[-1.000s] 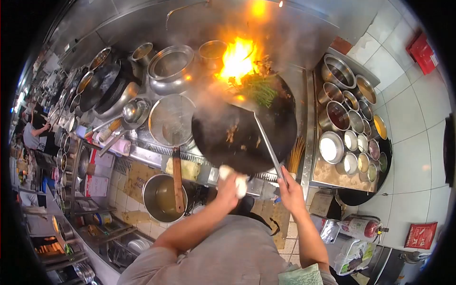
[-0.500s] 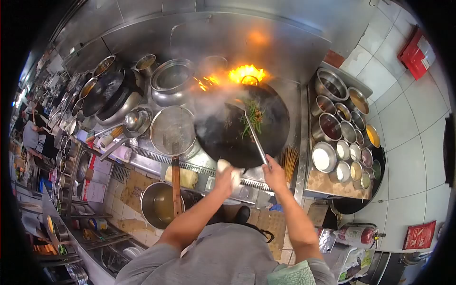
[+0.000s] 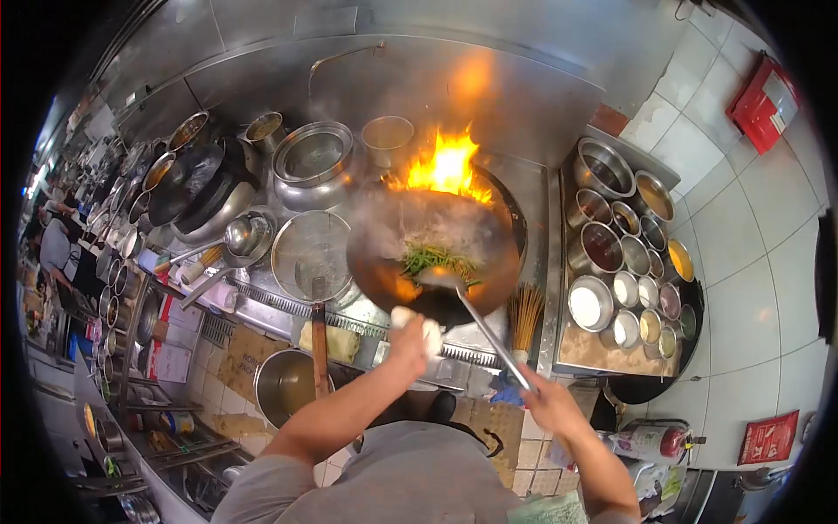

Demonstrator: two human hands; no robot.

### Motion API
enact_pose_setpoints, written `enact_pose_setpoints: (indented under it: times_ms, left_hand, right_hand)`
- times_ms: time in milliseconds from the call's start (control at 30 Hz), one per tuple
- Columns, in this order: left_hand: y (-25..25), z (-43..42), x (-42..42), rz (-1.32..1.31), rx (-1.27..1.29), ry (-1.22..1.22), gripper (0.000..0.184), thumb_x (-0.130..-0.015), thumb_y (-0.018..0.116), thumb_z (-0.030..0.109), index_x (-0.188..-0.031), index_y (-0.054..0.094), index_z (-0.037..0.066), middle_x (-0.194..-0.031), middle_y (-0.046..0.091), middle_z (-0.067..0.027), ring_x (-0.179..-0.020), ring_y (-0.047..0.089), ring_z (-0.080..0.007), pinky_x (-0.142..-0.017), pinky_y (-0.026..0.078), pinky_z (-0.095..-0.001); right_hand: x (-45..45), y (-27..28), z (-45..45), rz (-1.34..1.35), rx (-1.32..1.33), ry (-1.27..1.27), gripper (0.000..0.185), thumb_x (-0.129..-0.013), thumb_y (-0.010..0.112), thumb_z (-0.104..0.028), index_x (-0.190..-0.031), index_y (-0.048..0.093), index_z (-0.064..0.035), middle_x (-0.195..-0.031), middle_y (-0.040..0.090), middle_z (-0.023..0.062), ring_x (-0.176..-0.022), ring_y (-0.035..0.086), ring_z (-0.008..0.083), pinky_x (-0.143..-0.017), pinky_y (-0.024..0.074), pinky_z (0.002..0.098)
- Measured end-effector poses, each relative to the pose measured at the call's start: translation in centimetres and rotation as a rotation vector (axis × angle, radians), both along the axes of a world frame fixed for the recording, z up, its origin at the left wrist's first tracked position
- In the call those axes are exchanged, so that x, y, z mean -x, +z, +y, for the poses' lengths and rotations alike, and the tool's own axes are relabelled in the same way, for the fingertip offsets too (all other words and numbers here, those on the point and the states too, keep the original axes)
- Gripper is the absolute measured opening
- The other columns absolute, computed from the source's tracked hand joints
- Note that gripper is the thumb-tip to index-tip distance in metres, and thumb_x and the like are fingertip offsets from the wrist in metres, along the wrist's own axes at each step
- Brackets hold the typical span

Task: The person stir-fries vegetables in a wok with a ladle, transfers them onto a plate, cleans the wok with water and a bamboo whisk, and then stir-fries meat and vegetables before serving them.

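1. The left grip (image 3: pixel 414 339) is closed around a white cloth (image 3: pixel 431 335), at the near, left part of the wok's rim (whether any handle sits inside the folds, I cannot tell).
2. The right grip (image 3: pixel 553 403) is wrapped around the end of a long metal utensil (image 3: pixel 494 339), which slants away to the far left, its head down in the wok.
3. The wok (image 3: pixel 374 249) is on the stove (image 3: pixel 539 185), straight ahead of the two grips. Long green vegetables (image 3: pixel 428 256) lie inside, around the utensil's head, with steam above them.
4. Flames (image 3: pixel 447 164) rise at the wok's far edge (they throw an orange glow on the steel wall beyond).
5. Just right of the wok, a bundle of thin sticks (image 3: pixel 525 316) stands on end.
6. Left of the wok rests a round strainer (image 3: pixel 307 244); its wooden handle (image 3: pixel 319 345) points to the near side, over a deep pot (image 3: pixel 270 375) of yellowish liquid. A pale yellow folded cloth (image 3: pixel 335 343) lies beside that handle.
7. Farther left are a ladle (image 3: pixel 239 236) and, toward the far side, a bulging steel pot (image 3: pixel 314 189).
8. On the right, a table (image 3: pixel 602 352) carries many metal bowls, among them one of white contents (image 3: pixel 588 305) and one of dark red liquid (image 3: pixel 602 248).
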State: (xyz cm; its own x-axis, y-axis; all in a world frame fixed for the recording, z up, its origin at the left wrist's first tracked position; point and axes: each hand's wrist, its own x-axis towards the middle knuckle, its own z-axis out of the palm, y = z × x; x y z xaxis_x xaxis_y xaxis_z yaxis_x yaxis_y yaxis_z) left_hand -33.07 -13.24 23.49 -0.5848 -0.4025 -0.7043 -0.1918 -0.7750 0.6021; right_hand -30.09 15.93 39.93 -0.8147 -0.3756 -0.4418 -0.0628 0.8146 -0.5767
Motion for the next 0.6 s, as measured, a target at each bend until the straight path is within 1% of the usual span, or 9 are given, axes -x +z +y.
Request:
enact_pose_setpoints:
  times_ms: [100,167,233,267,333,400,467,533,600]
  left_hand:
    - [-3.8,-0.2,1.5,0.126,-0.007,-0.088,0.017,-0.095,0.061,0.015,-0.104,0.063,0.001,-0.091,0.067,-0.0093,-0.074,0.067,-0.0215,-0.063,0.057,-0.0399]
    - [-6.3,0.6,-2.2,0.152,0.033,-0.104,0.021,-0.094,0.061,0.011,-0.113,0.062,0.001,-0.099,0.068,-0.0095,-0.084,0.069,-0.0227,-0.071,0.059,-0.0389]
    - [0.4,1.9,-7.6,0.153,0.045,-0.143,0.035,-0.096,0.058,0.007,-0.131,0.057,0.007,-0.112,0.069,-0.0126,-0.099,0.071,-0.0257,-0.082,0.061,-0.0388]
    - [-0.3,2.2,-8.9,0.145,0.029,-0.072,0.04,-0.096,0.058,0.007,-0.135,0.054,0.007,-0.118,0.069,-0.0141,-0.103,0.071,-0.0267,-0.081,0.062,-0.0399]
    - [-0.1,2.0,-7.3,-0.057,-0.009,-0.089,0.035,-0.097,0.058,0.011,-0.132,0.056,0.007,-0.115,0.068,-0.0128,-0.096,0.072,-0.0258,-0.076,0.062,-0.0401]
    - [-1.8,1.3,-2.9,0.074,-0.045,-0.126,0.014,-0.099,0.058,0.015,-0.109,0.062,0.005,-0.092,0.068,-0.0075,-0.074,0.069,-0.0227,-0.066,0.06,-0.0392]
    - [-4.3,0.4,-1.3,0.126,-0.07,-0.097,0.011,-0.099,0.059,0.016,-0.103,0.063,0.006,-0.088,0.068,-0.0066,-0.072,0.068,-0.0211,-0.062,0.059,-0.0387]
    - [5.0,0.8,-3.6,-0.066,-0.091,-0.09,0.011,-0.099,0.059,0.017,-0.103,0.062,0.007,-0.088,0.067,-0.0069,-0.072,0.068,-0.0206,-0.06,0.057,-0.0378]
    - [5.8,0.6,-2.9,-0.043,-0.106,-0.075,0.013,-0.099,0.06,0.018,-0.104,0.063,0.006,-0.087,0.066,-0.0078,-0.072,0.068,-0.022,-0.061,0.057,-0.0385]
  right_hand:
    - [5.5,-10.4,-4.3,0.302,0.027,-0.023,0.056,-0.097,0.063,-0.017,-0.151,0.049,-0.0133,-0.115,0.066,0.031,-0.104,0.065,0.0482,-0.087,0.0534,0.0449]
    - [6.0,-11.1,-6.4,0.394,0.161,-0.099,0.055,-0.097,0.062,-0.017,-0.151,0.049,-0.0132,-0.116,0.066,0.0308,-0.105,0.064,0.0494,-0.086,0.0534,0.0448]
    - [5.0,-9.8,-6.9,0.448,0.261,-0.164,0.053,-0.098,0.062,-0.015,-0.15,0.05,-0.0128,-0.113,0.068,0.0292,-0.1,0.068,0.0462,-0.085,0.0539,0.042]
    - [4.3,-8.5,-6.6,0.394,0.255,-0.184,0.053,-0.097,0.062,-0.015,-0.15,0.051,-0.013,-0.112,0.069,0.0285,-0.098,0.069,0.0438,-0.084,0.054,0.041]
    - [1.5,-6.5,-4.7,0.249,0.224,-0.22,0.053,-0.097,0.063,-0.013,-0.149,0.052,-0.0136,-0.111,0.07,0.0272,-0.093,0.072,0.039,-0.083,0.0542,0.0388]
    - [-0.8,-4.5,-2.9,0.103,0.19,-0.203,0.054,-0.097,0.064,-0.014,-0.15,0.052,-0.0152,-0.107,0.071,0.0258,-0.09,0.073,0.0347,-0.081,0.0542,0.0377]
    - [-2.4,-1.6,-0.3,0.019,0.136,-0.152,0.055,-0.097,0.064,-0.015,-0.15,0.052,-0.0169,-0.103,0.072,0.025,-0.088,0.073,0.0333,-0.08,0.0541,0.0375]
    - [-3.7,0.5,2.4,-0.023,0.06,-0.063,0.055,-0.097,0.065,-0.017,-0.15,0.051,-0.0188,-0.1,0.072,0.0248,-0.089,0.073,0.0346,-0.08,0.0538,0.0381]
    - [-2.5,-0.1,2.2,0.079,0.089,0.008,0.054,-0.097,0.064,-0.02,-0.15,0.052,-0.02,-0.099,0.073,0.0245,-0.089,0.072,0.0379,-0.081,0.0537,0.0401]
